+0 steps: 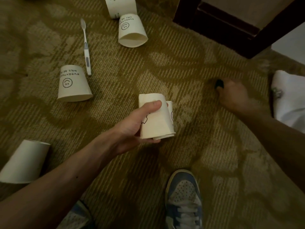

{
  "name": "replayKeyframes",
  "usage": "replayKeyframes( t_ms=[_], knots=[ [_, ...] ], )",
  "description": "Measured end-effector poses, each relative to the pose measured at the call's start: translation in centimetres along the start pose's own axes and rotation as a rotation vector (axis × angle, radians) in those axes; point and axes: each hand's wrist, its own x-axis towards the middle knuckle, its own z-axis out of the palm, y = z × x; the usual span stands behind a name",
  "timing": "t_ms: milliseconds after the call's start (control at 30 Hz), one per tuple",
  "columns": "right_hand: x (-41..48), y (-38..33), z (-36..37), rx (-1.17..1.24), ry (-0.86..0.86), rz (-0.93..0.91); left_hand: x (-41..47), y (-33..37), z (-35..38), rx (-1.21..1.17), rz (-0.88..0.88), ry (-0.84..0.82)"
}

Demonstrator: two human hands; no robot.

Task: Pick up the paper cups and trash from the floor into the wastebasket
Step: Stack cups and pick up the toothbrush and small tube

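Observation:
My left hand [137, 126] grips two white paper cups [156, 118] held together, rims toward me, above the carpet. My right hand [234, 95] is blurred, low at the right, its fingers closed around a small dark object [219, 84]. More cups lie tipped on the floor: one with a smiley print [73, 85] at left, one [132, 31] at the top centre, another [120, 6] behind it, and a plain one [24, 162] at the lower left. A white toothbrush [86, 47] lies between the left and top cups.
White trash, maybe a bag or cloth [288, 100], lies at the right edge. A dark wooden furniture frame [231, 28] stands at the top right. My blue and white shoes [184, 199] are at the bottom. Patterned olive carpet [165, 66] covers the floor.

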Motion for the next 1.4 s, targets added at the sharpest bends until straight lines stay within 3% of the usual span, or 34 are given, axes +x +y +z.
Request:
replayKeyframes(
  t_ms=[133,333,567,767,833,967,1133,1233,1400],
  knots=[
    [-2.5,-4.8,1.6,0.043,0.044,-0.294,-0.5,0.1,-0.4,0.036,-0.013,0.038],
    [-5.8,-12.1,3.8,0.171,-0.085,-0.443,-3.7,0.4,-3.7,0.082,-0.042,0.098],
    [-6.9,-18.3,4.0,0.336,-0.17,-0.504,-5.8,1.1,-7.1,-0.076,0.014,0.251],
    [-4.5,-24.8,2.4,0.7,-0.286,-0.336,-6.9,5.0,-9.9,-0.229,0.229,0.213],
    [-2.7,-27.7,1.6,0.688,-0.306,-0.397,-7.9,7.3,-11.5,-0.206,0.319,0.192],
    [0.3,-34.0,1.6,0.564,-0.293,-0.497,-9.4,10.9,-15.3,-0.165,0.388,0.343],
    [2.7,-38.3,4.3,0.309,-0.166,-0.444,-9.8,11.4,-18.5,-0.186,0.408,0.418],
    [3.9,-39.0,5.7,0.277,-0.091,-0.359,-9.0,10.8,-19.3,-0.197,0.368,0.445],
    [4.1,-39.2,6.0,0.263,-0.019,-0.38,-8.3,11.5,-20.4,-0.19,0.314,0.462]
  ],
)
